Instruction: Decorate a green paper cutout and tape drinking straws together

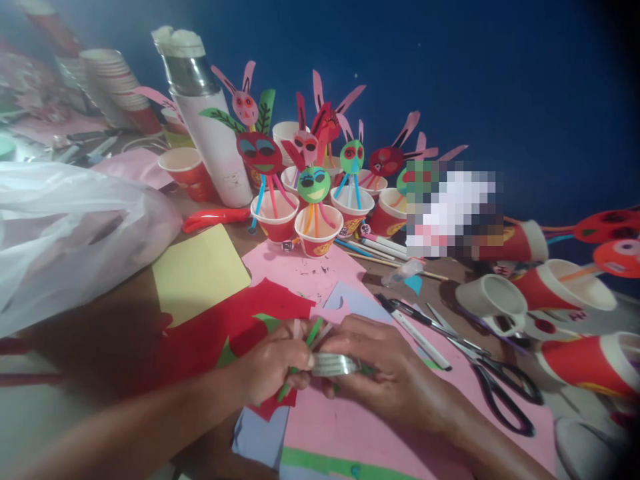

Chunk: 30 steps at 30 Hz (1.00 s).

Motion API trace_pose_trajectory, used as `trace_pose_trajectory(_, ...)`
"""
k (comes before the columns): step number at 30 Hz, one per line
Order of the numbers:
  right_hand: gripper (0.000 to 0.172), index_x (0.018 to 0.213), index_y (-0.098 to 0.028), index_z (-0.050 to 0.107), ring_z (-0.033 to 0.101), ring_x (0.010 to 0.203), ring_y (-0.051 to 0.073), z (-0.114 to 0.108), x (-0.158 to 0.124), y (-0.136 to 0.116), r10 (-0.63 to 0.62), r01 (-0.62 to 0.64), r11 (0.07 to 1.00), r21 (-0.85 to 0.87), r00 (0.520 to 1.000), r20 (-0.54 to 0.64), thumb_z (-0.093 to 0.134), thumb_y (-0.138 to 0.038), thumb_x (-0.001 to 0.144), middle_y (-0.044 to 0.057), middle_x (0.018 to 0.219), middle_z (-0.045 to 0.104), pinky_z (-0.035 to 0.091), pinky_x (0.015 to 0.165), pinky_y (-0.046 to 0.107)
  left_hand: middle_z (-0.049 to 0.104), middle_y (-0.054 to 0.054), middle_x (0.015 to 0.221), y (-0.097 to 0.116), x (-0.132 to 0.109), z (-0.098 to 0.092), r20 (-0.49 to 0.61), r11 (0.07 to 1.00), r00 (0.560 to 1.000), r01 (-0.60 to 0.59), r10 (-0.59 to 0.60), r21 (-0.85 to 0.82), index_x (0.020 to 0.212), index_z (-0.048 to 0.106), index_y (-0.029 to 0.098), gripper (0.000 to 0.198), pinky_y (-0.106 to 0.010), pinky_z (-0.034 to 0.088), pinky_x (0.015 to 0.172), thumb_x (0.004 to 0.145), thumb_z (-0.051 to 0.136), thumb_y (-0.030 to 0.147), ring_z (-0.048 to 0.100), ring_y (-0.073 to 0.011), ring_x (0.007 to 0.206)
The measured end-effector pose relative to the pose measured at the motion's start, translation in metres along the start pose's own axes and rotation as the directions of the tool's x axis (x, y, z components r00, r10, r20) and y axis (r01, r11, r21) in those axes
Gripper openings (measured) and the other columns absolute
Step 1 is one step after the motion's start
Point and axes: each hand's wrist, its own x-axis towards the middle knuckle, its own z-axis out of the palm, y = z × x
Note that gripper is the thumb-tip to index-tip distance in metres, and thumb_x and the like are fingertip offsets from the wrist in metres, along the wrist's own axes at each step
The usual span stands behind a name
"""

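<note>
Near the middle, my left hand [283, 360] is closed round thin green and pale pink strips [314, 331] that poke up between the hands. My right hand [373, 357] grips a roll of clear tape [335, 365] between thumb and fingers, its edge touching the left fingertips. Below both hands lie pink paper [380, 427] and red paper [215, 333] with green pieces on it. The lower ends of the strips are partly hidden by the fingers.
Paper cups [319, 230] with decorated paper faces stand behind. Black-handled scissors [505, 393], a marker [420, 339] and a white mug [493, 300] lie or stand right. Left are yellow paper [200, 273], a plastic bag [75, 233] and a tall flask [213, 140].
</note>
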Motion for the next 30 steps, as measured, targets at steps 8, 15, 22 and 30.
trace_pose_trajectory(8, 0.009, 0.084, -0.020, 0.070, 0.058, 0.076, 0.016, -0.0021, -0.0012, 0.0009, 0.009, -0.007, 0.997, 0.080, 1.000, -0.023, 0.061, -0.020, 0.086, 0.003, 0.081, 0.066, 0.044, 0.069, 0.027, 0.063, -0.005, 0.055, 0.0004, 0.0011, 0.0013, 0.026, 0.999, 0.999, -0.038, 0.038, -0.005, 0.064, 0.059, 0.012, 0.016, -0.018, 0.017, 0.034, 0.053, 0.050, 0.018, 0.043, -0.0059, 0.036)
trace_pose_trajectory(15, 0.008, 0.085, -0.020, 0.070, 0.058, 0.077, 0.017, 0.0008, -0.0012, 0.0042, 0.012, -0.010, 0.996, 0.088, 1.000, -0.025, 0.062, -0.021, 0.086, 0.003, 0.082, 0.067, 0.045, 0.071, 0.028, 0.062, -0.003, 0.057, -0.0019, 0.0009, -0.0011, -0.005, 1.000, 1.000, -0.003, 0.003, 0.012, 0.068, 0.056, 0.013, 0.010, -0.018, 0.017, 0.035, 0.061, 0.056, 0.020, 0.057, -0.0120, 0.046)
trace_pose_trajectory(22, 0.010, 0.085, -0.020, 0.072, 0.059, 0.076, 0.017, 0.0003, -0.0021, 0.0042, 0.070, -0.066, 0.988, 0.137, 0.997, -0.024, 0.065, -0.014, 0.082, 0.003, 0.081, 0.066, 0.046, 0.071, 0.029, 0.061, -0.002, 0.057, 0.0028, 0.0009, 0.0038, -0.024, 0.999, 1.000, 0.006, -0.007, -0.038, 0.069, 0.054, 0.014, 0.016, -0.017, 0.016, 0.034, 0.054, 0.052, 0.018, 0.058, -0.0127, 0.047)
trace_pose_trajectory(30, 0.013, 0.089, -0.020, 0.071, 0.060, 0.076, 0.017, 0.0018, -0.0041, 0.0088, 0.133, -0.096, 0.921, 0.377, 0.988, -0.073, 0.058, -0.017, 0.087, 0.003, 0.074, 0.070, 0.049, 0.066, 0.028, 0.065, -0.006, 0.058, 0.0035, 0.0007, 0.0004, 0.002, 0.997, 1.000, 0.013, -0.013, -0.079, 0.074, 0.059, 0.012, 0.017, -0.016, 0.020, 0.035, 0.062, 0.060, 0.024, 0.058, -0.0124, 0.046)
